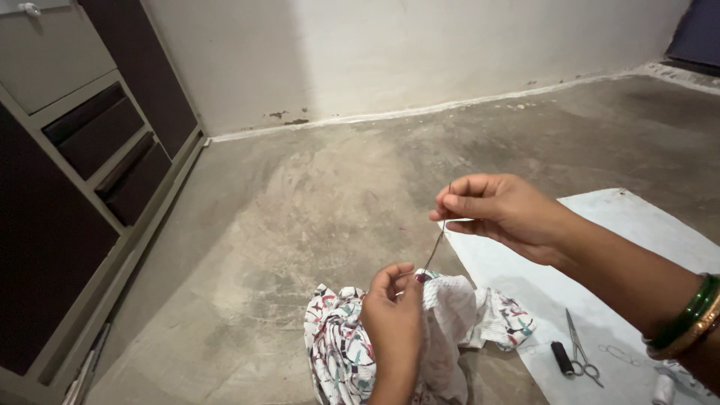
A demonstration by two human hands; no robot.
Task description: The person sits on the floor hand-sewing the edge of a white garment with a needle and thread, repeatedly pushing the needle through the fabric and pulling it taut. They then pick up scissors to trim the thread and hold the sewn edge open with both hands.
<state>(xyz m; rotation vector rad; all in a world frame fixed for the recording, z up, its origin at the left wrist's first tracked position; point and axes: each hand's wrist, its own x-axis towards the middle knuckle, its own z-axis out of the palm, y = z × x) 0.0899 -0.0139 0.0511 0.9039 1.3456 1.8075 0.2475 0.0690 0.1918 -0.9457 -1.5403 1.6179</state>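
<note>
Bare concrete floor (300, 225); left hand (394, 319) pinches patterned cloth (337, 352), right hand (499, 210) seemingly pinches thread (435, 247).

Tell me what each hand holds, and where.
Right hand: thread end, pinched in fingers. Left hand: printed cloth, gripped by its upper fold.

The left hand (391, 315) rises from the bottom edge of the view, back toward the camera, fingers curled inward and thumb meeting the forefinger in a pinch. The right hand (501, 212) is raised above and to the right of the left hand, well apart from it, its fingertips pressed together in a tight pinch pointing left. The right forearm slants down to the right, with bangles at the wrist.
</note>
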